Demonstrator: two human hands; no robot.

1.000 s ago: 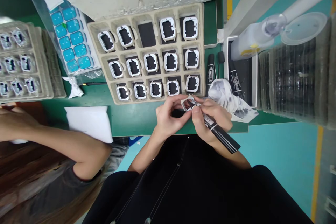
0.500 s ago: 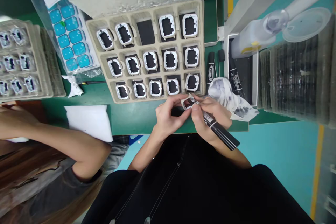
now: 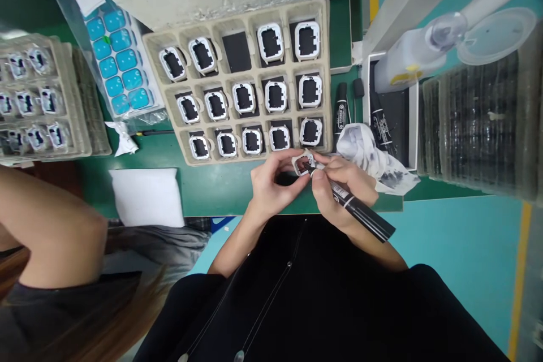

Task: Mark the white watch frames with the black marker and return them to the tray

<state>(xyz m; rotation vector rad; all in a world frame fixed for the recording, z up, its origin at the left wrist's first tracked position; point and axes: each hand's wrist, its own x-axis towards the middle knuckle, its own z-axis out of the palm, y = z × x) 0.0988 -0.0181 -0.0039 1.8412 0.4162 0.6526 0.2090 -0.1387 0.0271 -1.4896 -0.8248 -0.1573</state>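
Note:
Between finger and thumb, my left hand [image 3: 278,184] pinches a small white watch case frame [image 3: 302,164] by its edge. My right hand [image 3: 345,184] grips a black marker pen [image 3: 367,218], its tip inside the frame's opening and its barrel slanting down to the right. The fingertips of the right hand also lie close to the frame's right edge. Just beyond both hands is a beige compartment tray [image 3: 250,74] with similar white frames in most compartments; one compartment in the far row shows only its dark lining [image 3: 237,51].
Right of the tray lie a marker [image 3: 341,107], a stained white cloth [image 3: 365,150] and a white box [image 3: 410,136] holding another marker. A dispenser bottle [image 3: 407,59] stands behind. At left are blue pads [image 3: 121,59], a white cloth [image 3: 146,197], another tray [image 3: 76,96] and a co-worker's arm [image 3: 55,226].
The marker has swung slightly, its rear end moving right and its tip shifting within the frame. The frame is tilted a little differently. The co-worker's arm has moved left.

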